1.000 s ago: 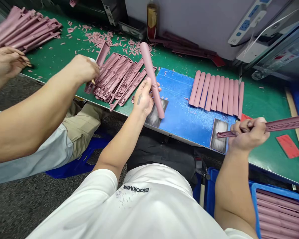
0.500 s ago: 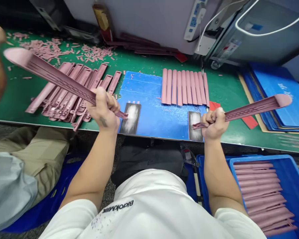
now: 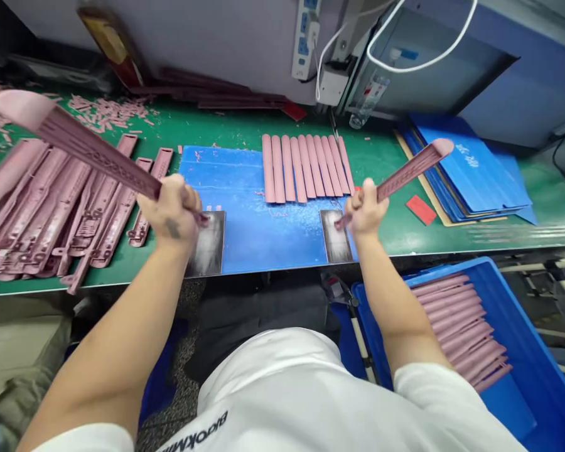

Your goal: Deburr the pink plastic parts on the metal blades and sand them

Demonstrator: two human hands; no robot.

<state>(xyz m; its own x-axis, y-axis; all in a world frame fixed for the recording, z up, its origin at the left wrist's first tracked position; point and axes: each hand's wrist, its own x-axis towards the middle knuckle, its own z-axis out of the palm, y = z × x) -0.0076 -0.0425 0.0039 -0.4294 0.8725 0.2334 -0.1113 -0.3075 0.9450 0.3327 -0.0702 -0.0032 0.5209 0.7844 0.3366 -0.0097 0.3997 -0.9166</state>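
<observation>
My left hand (image 3: 172, 210) is closed around a long pink plastic strip (image 3: 94, 150), hollow with a rounded far end that rises to the upper left. That strip's lower tip is over a dark rectangular pad (image 3: 211, 251) with a whitish worn middle. In my right hand (image 3: 367, 210) is a similar pink plastic strip (image 3: 412, 169), slanting up to the right. Its lower tip is over a second dark pad (image 3: 336, 248); I cannot tell whether either tip touches. Both pads lie on a blue sheet (image 3: 273, 242). Behind them is a row of several pink strips (image 3: 306, 166), rounded side up.
A pile of pink strips (image 3: 51, 207) and pink scraps (image 3: 108, 112) lie on the green table (image 3: 226, 125) at left. Blue sheets (image 3: 471, 169) are stacked at right, near a red piece (image 3: 420, 209). A blue bin (image 3: 522, 314) holds more strips below. A bottle (image 3: 370, 100) stands behind.
The view has swung right, so the table's things appear farther left. The right strip now points up more steeply. Another person's hand at the left edge has gone from view.
</observation>
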